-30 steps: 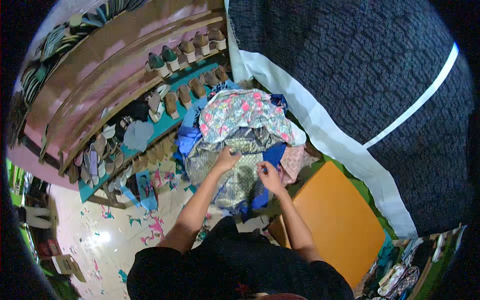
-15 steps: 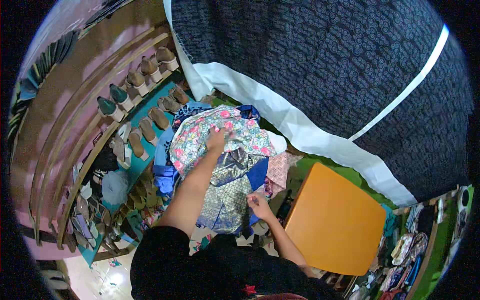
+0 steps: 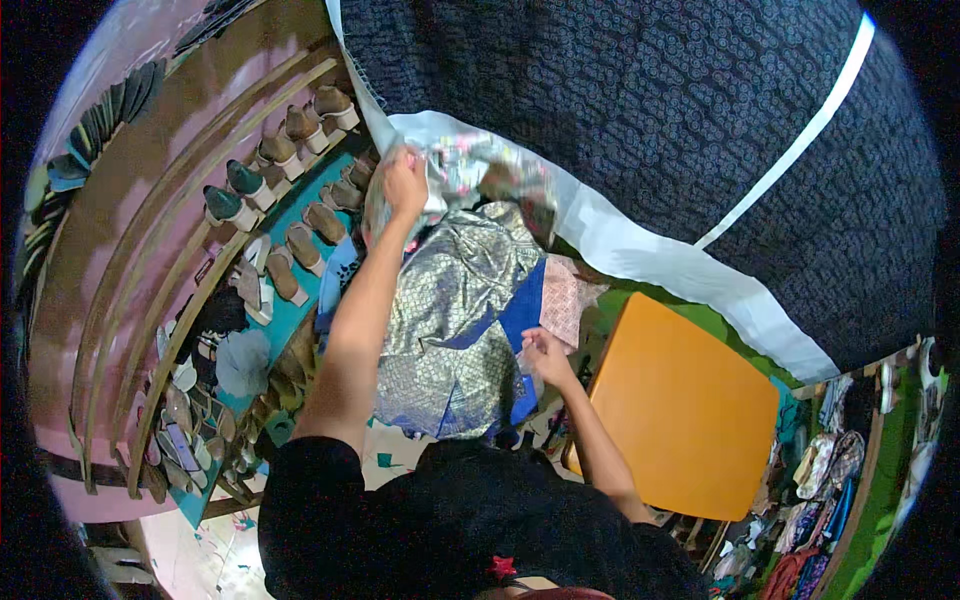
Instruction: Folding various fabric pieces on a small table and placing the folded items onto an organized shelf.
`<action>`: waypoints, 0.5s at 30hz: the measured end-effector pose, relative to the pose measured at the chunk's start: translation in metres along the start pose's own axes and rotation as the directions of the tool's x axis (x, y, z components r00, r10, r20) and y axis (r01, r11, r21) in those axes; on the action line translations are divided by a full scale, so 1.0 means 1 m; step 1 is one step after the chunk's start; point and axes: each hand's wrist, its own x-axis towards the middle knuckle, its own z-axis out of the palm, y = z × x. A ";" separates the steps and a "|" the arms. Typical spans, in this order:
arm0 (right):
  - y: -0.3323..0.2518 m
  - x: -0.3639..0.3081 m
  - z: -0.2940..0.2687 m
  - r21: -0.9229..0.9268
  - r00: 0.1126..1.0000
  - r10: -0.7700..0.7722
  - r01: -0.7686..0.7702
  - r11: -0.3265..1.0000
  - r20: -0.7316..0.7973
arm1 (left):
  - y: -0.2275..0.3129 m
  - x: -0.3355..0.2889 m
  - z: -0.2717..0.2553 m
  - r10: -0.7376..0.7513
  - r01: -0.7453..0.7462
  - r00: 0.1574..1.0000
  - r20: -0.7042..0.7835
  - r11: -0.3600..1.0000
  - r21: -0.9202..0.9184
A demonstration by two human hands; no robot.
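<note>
My left hand (image 3: 405,182) grips a floral cloth (image 3: 470,155) and holds it up at the far side of the pile; the cloth is smeared by motion. Below it lies a silver-patterned garment (image 3: 450,280) with blue parts, crumpled and spread over the heap. My right hand (image 3: 545,355), fingers pinched, hovers at the right edge of this garment, beside a pink patterned cloth (image 3: 565,300). Whatever the right fingers hold, if anything, is too small to make out.
To the left, shoe lasts (image 3: 275,155) line a wooden rack, with several shoes (image 3: 300,245) on a teal shelf below. An orange stool or tabletop (image 3: 690,410) stands at the right. Beyond the pile hangs a dark patterned cloth (image 3: 600,110) with a white border. More clothes (image 3: 820,480) fill the lower right.
My left hand has lifted the floral cloth and moved it away toward the far side, uncovering more of the silver-patterned garment. My right hand has shifted slightly up and right.
</note>
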 end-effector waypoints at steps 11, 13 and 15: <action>-0.050 0.025 0.014 -0.001 0.985 -0.155 0.155 0.988 -0.074 | 0.110 0.047 -0.068 -0.048 -0.090 0.989 -0.141 0.559 -0.824; -0.098 0.028 -0.003 0.183 0.994 -0.086 0.096 0.979 -0.060 | 0.124 0.040 -0.076 -0.021 -0.115 0.990 -0.138 0.440 -0.891; -0.111 0.036 -0.028 0.089 0.947 -0.251 0.273 0.958 -0.200 | 0.146 0.030 -0.073 -0.008 -0.040 0.999 -0.046 0.336 -0.941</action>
